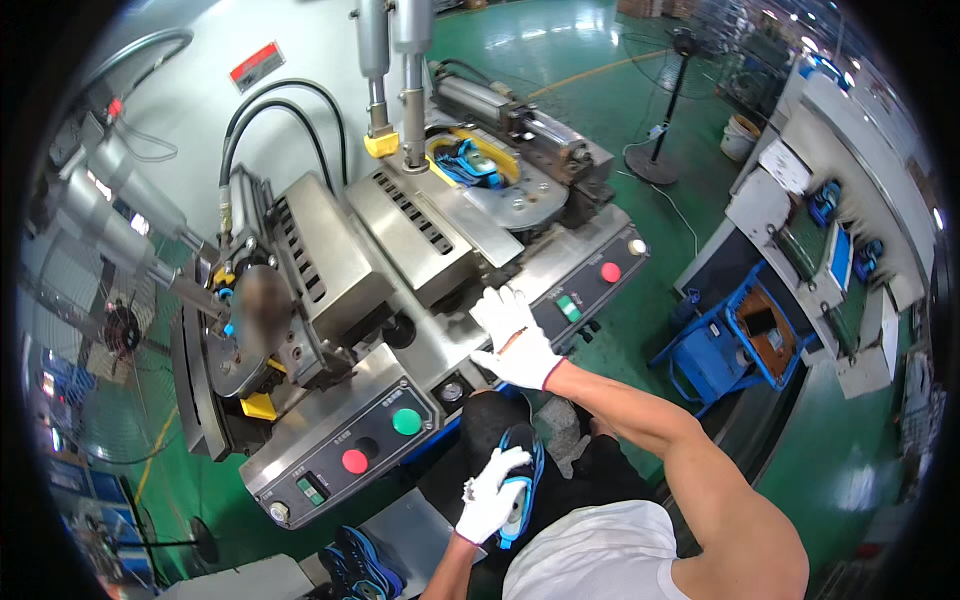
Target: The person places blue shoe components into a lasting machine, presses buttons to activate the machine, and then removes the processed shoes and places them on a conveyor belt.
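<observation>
A white knit glove covers my left hand [492, 492], which is closed round a dark shoe with blue edging [538, 468] above my lap. My right hand [515, 338], gloved the same way, has its fingers spread at the front edge of a metal shoe-pressing machine [410, 250]. Whether it touches the metal I cannot tell. Beside that hand lies the right control panel [590, 285] with a red and a green button. Another blue and black shoe [468, 163] sits in the machine's right-hand station.
The left control panel [345, 440] carries green and red buttons. Several blue-black shoes [360, 565] lie at lower left on a grey surface. At right stand a blue cart [700, 350] and a curved bench [850, 140] with shoes. A fan stand [655, 160] is behind.
</observation>
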`<state>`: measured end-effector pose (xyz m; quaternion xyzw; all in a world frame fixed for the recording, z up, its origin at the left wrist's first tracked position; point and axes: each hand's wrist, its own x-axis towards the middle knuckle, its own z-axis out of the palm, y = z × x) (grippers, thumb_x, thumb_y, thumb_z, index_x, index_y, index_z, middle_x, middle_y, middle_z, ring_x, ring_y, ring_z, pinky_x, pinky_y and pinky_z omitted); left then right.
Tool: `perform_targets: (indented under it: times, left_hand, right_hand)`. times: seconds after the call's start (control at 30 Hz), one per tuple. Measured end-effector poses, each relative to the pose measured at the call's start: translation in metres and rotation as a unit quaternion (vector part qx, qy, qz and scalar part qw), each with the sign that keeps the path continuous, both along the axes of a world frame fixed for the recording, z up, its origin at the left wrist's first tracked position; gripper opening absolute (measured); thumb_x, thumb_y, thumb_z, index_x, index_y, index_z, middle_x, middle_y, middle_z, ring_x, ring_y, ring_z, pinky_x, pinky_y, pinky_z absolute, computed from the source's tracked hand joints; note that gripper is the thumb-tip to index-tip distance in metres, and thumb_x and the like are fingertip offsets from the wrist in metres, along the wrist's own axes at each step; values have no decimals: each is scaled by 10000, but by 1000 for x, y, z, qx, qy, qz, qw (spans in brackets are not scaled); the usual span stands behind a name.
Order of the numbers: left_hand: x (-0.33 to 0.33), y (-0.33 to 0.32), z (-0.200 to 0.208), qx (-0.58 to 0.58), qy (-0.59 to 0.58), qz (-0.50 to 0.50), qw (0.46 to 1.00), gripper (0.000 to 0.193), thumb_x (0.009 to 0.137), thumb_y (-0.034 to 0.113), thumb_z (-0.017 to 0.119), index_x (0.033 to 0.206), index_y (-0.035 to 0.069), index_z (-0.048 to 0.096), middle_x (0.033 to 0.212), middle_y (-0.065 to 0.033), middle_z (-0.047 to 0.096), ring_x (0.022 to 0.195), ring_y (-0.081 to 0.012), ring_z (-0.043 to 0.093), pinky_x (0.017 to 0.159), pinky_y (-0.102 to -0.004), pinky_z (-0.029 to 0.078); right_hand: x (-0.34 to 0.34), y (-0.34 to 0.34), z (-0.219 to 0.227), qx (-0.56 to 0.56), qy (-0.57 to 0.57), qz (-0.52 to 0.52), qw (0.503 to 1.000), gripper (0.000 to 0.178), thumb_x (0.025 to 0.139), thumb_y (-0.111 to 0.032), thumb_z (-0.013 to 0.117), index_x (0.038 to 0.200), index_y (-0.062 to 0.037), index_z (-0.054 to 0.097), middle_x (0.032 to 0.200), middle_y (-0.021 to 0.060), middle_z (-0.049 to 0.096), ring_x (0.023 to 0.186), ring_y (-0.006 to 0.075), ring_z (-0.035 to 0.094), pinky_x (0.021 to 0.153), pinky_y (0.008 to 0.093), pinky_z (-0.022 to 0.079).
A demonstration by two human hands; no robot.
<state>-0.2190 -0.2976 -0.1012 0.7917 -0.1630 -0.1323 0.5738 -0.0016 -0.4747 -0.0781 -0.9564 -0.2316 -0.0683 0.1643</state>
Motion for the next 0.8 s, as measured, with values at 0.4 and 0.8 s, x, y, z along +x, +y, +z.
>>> perform_targets:
  times: [0.4,0.8]
  left_hand:
    - [49,-265,112,-149,-217,-33,964,406,871,-87,651,1259,30,659,1282,-158,667,1210,-307,648,1099,-402,482]
    - [17,-342,90,-101,-276,-360,885,558,837,56,794,1364,-2,622,1402,-226,628,1345,-438,579,1173,-536,442]
  right_hand:
    - [-309,-207,69,316,98,-183,926,1132,844,-453,829,1661,3,192,1716,282,159,1611,389,160,1294,448,195]
    - [-188,-617,66,299,-250,-659,643,689,913,-581,735,1246,22,718,1214,190,739,1099,310,694,987,436,521]
